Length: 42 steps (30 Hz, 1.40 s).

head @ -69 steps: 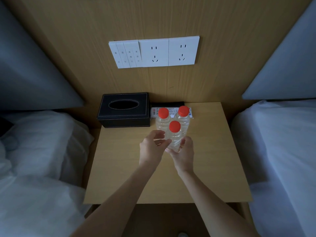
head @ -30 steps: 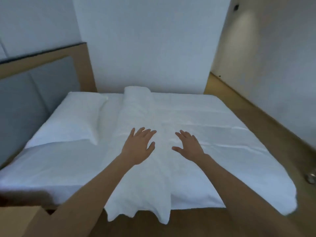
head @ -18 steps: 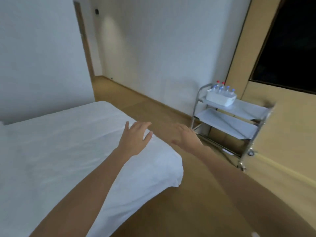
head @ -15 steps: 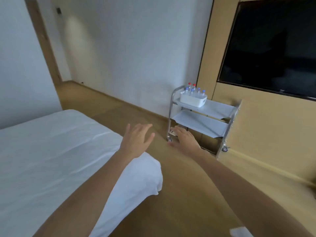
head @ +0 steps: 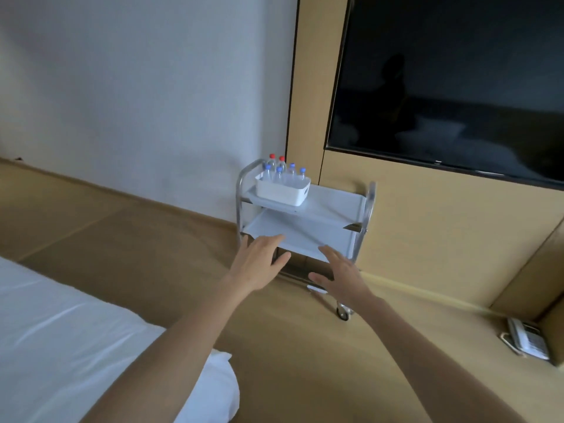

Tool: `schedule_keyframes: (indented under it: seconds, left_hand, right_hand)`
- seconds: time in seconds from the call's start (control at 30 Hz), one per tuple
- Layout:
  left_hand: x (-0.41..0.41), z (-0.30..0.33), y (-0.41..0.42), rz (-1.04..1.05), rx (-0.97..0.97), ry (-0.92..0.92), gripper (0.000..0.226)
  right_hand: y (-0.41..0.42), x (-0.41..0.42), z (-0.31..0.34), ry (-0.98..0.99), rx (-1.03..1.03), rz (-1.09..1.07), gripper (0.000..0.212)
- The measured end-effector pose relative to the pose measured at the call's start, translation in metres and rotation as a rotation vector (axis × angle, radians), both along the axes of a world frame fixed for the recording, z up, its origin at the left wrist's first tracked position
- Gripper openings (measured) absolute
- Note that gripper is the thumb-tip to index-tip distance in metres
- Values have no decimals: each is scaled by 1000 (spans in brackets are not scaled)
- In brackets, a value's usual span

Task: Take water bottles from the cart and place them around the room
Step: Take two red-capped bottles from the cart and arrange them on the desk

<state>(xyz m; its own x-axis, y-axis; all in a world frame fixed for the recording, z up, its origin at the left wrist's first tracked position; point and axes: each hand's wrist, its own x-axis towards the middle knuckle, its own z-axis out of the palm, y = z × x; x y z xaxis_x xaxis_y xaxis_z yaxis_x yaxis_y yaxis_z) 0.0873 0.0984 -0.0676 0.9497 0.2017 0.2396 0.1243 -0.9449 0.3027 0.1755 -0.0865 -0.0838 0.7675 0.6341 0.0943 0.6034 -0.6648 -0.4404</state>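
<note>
Both hands empty: left hand (head: 259,264) and right hand (head: 341,277) spread flat, short of the cart (head: 305,221). The bottles (head: 282,172) stand crowded in a white tub (head: 282,189) on the top shelf. Risk: a hurried grab topples neighbours (cart has wheels, may roll).

White bin (head: 282,190) of red- and blue-capped bottles (head: 280,172) on a silver cart (head: 335,206), black television (head: 451,83), tan floor (head: 137,245)

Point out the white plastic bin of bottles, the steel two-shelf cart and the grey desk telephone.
White plastic bin (head: 282,192): head view, on its front wall.
Steel two-shelf cart (head: 332,203): head view, on the bare top shelf.
Grey desk telephone (head: 525,338): head view, on its keypad body.
</note>
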Motion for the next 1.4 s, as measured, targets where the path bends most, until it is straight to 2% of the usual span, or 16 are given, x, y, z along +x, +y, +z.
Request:
schedule_keyframes:
  seconds: [0.27, 0.43, 0.6, 0.77, 0.9, 0.97, 1.1, 1.23, 1.4]
  left_hand:
    - [162, 9, 108, -10, -161, -25, 49]
    - [251, -16, 147, -57, -140, 4, 49]
    - [346, -35, 195, -29, -106, 20, 50]
    - [445, -24, 256, 54, -104, 68, 49]
    - [510, -15, 306, 116, -143, 21, 46]
    - [533, -23, 330, 134, -197, 26, 45]
    - [580, -39, 378, 156, -243, 76, 46]
    - [644, -41, 435, 112, -205, 45, 40]
    - [734, -52, 504, 25, -284, 45, 45]
  right_hand:
    - [99, 139, 16, 3, -40, -48, 69]
    - [141, 233, -4, 55, -34, -113, 70]
    - [197, 341, -21, 71, -6, -61, 70]
    - [263, 452, -15, 159, 57, -31, 70]
    - [317, 528, -2, 214, 148, -22, 69]
    - [341, 553, -5, 238, 161, -17, 67]
    - [387, 599, -15, 237, 61, 36, 53]
    - [433, 661, -26, 297, 128, -37, 69]
    - [485, 740, -34, 298, 147, -155, 72]
